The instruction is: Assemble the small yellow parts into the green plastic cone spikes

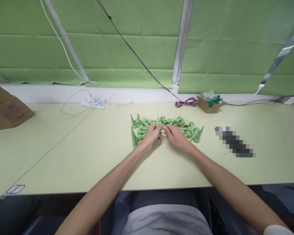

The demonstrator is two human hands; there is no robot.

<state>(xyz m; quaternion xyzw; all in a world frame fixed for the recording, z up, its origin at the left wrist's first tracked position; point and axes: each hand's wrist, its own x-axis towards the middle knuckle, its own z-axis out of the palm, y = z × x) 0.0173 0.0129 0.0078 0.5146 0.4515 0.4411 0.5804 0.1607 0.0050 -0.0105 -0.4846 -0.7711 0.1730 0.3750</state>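
Observation:
Several green cone-shaped plastic pieces (178, 121) lie in a pile on the pale table (93, 156), with small yellow parts among them. My left hand (152, 134) is closed around a green spike (157, 121) that points upward. Close beside it, my right hand (175, 135) has its fingers pinched at a small yellow part (162, 131) between the two hands. More green cones (134, 138) stand at the left end of the pile, and another leans at the right end (198, 135).
A small cardboard box (208, 107) with plastic wrap stands at the back right, beside coiled wires (186, 102). At the back left are a power strip (95, 104) and a large brown box (8, 109). A pixelated dark object (235, 142) lies right.

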